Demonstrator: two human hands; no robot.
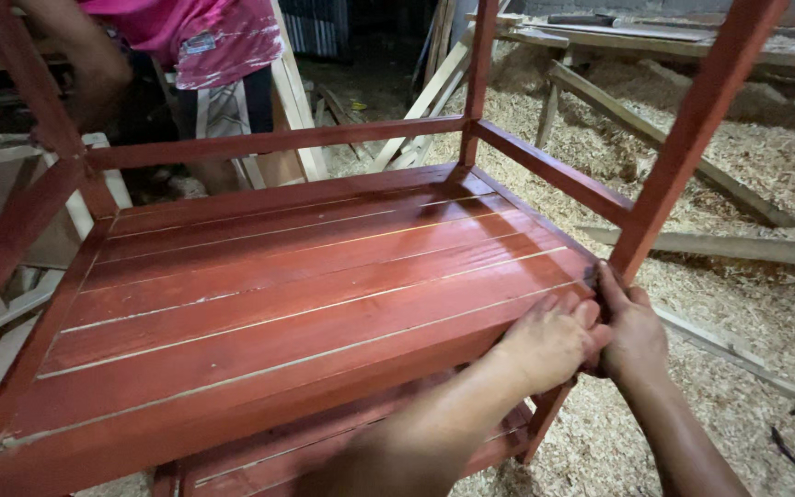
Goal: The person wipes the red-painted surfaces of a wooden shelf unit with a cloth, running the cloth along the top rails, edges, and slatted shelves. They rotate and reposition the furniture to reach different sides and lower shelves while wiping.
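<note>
I see both of my hands pressed together at the near right corner of a red wooden rack (305, 276), right where the top shelf meets the upright post (683, 138). My left hand (545, 342) lies palm down on the edge of the slatted shelf, fingers curled over the corner and touching the right hand. My right hand (635, 329) sits just beside the post, its fingertips pushed against the joint; something small and dark shows at the fingertips, but I cannot tell what it is, nor whether either hand is truly clamped on anything or only pressing. The shelf is made of long boards painted a reddish brown with pale gaps between them, and a lower shelf (324, 442) of the same colour shows beneath my forearms. Rails (278, 143) run along the back and the right side between the posts. Behind the far rail stands another person in a pink shirt (195, 32), seen only from the waist area, one arm near the far left post. The floor (766, 156) around the rack is thick with wood shavings, and loose pale planks (720, 247) lie across it to the right.
</note>
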